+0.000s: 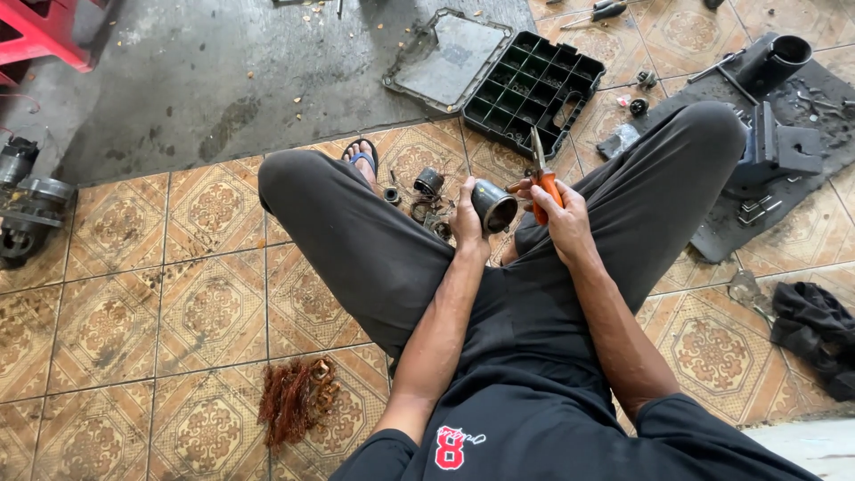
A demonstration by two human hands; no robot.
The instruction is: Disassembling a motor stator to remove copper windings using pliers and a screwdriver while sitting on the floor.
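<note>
I sit on a tiled floor with my knees spread. My left hand (466, 216) grips a grey metal cylinder, a motor housing (492, 205), with its open end turned toward me. My right hand (563, 220) holds pliers with orange handles (543, 183); their jaws point up and away, just right of the housing's rim. Both hands are close together between my knees, above my dark trousers.
An open black organiser case (529, 86) lies ahead, small metal parts (427, 183) beside my sandalled foot (362, 159). A bundle of copper wire (296, 398) lies at lower left. A motor (27, 205) sits far left, dark tools and a mat (773, 142) at right, a black cloth (815, 331) beyond.
</note>
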